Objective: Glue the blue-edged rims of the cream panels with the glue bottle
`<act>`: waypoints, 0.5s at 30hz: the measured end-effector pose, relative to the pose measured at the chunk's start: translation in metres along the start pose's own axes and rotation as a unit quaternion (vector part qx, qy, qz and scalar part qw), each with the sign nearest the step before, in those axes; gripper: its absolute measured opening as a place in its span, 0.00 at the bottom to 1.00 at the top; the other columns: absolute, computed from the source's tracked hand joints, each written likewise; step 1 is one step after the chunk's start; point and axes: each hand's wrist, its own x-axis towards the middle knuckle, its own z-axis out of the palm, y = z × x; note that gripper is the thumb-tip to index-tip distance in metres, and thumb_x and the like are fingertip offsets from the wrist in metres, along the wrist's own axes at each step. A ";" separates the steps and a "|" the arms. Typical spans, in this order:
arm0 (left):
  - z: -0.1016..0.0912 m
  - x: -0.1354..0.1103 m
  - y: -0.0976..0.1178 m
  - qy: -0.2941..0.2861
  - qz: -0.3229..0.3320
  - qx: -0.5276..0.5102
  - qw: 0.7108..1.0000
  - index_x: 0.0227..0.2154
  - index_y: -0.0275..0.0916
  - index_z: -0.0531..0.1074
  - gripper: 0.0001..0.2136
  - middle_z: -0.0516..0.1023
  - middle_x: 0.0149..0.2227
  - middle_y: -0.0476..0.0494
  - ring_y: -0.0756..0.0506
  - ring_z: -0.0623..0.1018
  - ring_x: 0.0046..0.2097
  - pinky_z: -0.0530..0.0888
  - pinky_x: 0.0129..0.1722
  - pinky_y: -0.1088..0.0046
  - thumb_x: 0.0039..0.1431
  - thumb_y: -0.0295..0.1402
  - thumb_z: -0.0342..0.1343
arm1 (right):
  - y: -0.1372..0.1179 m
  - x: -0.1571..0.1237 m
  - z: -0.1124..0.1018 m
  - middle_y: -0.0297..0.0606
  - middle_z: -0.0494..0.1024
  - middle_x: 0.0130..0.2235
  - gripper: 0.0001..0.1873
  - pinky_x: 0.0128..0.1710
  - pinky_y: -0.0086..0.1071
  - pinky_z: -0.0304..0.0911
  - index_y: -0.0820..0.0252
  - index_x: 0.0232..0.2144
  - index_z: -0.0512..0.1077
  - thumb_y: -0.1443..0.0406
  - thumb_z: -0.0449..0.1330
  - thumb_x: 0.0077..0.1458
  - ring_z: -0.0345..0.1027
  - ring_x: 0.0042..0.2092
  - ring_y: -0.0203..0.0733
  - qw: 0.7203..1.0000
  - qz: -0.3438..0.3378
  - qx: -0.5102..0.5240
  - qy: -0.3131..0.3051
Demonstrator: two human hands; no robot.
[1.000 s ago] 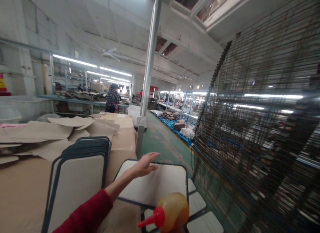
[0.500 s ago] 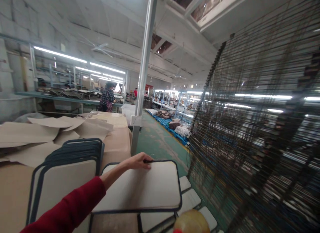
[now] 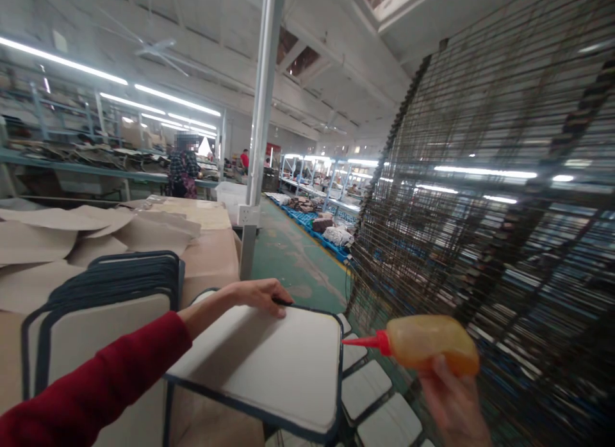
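Item: white panel [image 3: 283, 364], dark-edged, tilted before you; landmark for this entry.
Item: squeeze bottle [image 3: 432, 341], amber, red nozzle [image 3: 362, 341], at the panel's right edge; tip contact cannot be told. Your right hand [image 3: 454, 389]: fingers wrapped round it from below.
Item: your left hand [image 3: 262, 296], fingers curled narrowly over the panel's far edge, thumb on its face.
Handling, as judged: brace the panel with your left; hold the nozzle low along the border; squeeze lightly, evenly.
Left of panel: stack of edged panels [image 3: 110, 319].
Right of panel, lower: smaller pale panels [image 3: 368, 386].
Beyond panel, left: brown surface [image 3: 211, 271], loose sheets [image 3: 100, 235].
Beyond, right: wire racking [image 3: 480, 242].
Farther: metal post [image 3: 262, 114], green floor [image 3: 298, 261], co-worker [image 3: 182, 168].
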 end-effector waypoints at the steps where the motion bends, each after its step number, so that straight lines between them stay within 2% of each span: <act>1: 0.000 0.000 0.002 -0.003 0.001 -0.001 1.000 0.29 0.35 0.79 0.17 0.74 0.27 0.50 0.48 0.67 0.30 0.65 0.31 0.76 0.48 0.46 0.67 | -0.003 -0.001 0.001 0.34 0.81 0.29 0.43 0.31 0.29 0.73 0.52 0.41 0.78 0.62 0.80 0.12 0.74 0.28 0.40 1.000 0.015 -0.006 0.001; 6: -0.001 -0.002 0.006 -0.018 0.009 -0.022 1.000 0.29 0.35 0.80 0.17 0.75 0.28 0.49 0.47 0.69 0.32 0.67 0.34 0.75 0.47 0.46 0.68 | -0.001 -0.002 -0.003 0.35 0.82 0.32 0.49 0.31 0.29 0.73 0.51 0.46 0.77 0.64 0.80 0.11 0.74 0.28 0.40 0.999 0.026 -0.016 -0.019; 9: -0.002 -0.004 0.007 -0.019 0.009 -0.034 0.999 0.30 0.35 0.80 0.18 0.76 0.28 0.49 0.47 0.70 0.32 0.68 0.34 0.76 0.48 0.47 0.68 | 0.004 -0.001 -0.008 0.33 0.82 0.33 0.49 0.30 0.28 0.72 0.51 0.45 0.77 0.62 0.80 0.10 0.74 0.28 0.39 0.999 0.038 -0.005 0.007; 11: -0.002 -0.006 0.009 -0.017 0.006 -0.039 0.999 0.31 0.35 0.81 0.18 0.77 0.28 0.48 0.47 0.71 0.32 0.68 0.34 0.76 0.47 0.48 0.69 | 0.006 -0.001 -0.009 0.33 0.82 0.31 0.48 0.29 0.29 0.72 0.52 0.43 0.78 0.62 0.81 0.08 0.74 0.29 0.41 0.998 0.052 -0.002 0.025; 15: -0.001 -0.009 0.013 -0.016 -0.008 -0.059 0.998 0.32 0.36 0.82 0.19 0.79 0.29 0.47 0.45 0.74 0.32 0.70 0.35 0.74 0.46 0.48 0.70 | 0.009 -0.001 -0.013 0.35 0.82 0.31 0.39 0.31 0.34 0.74 0.53 0.35 0.79 0.59 0.81 0.10 0.75 0.30 0.44 0.999 0.046 -0.018 -0.001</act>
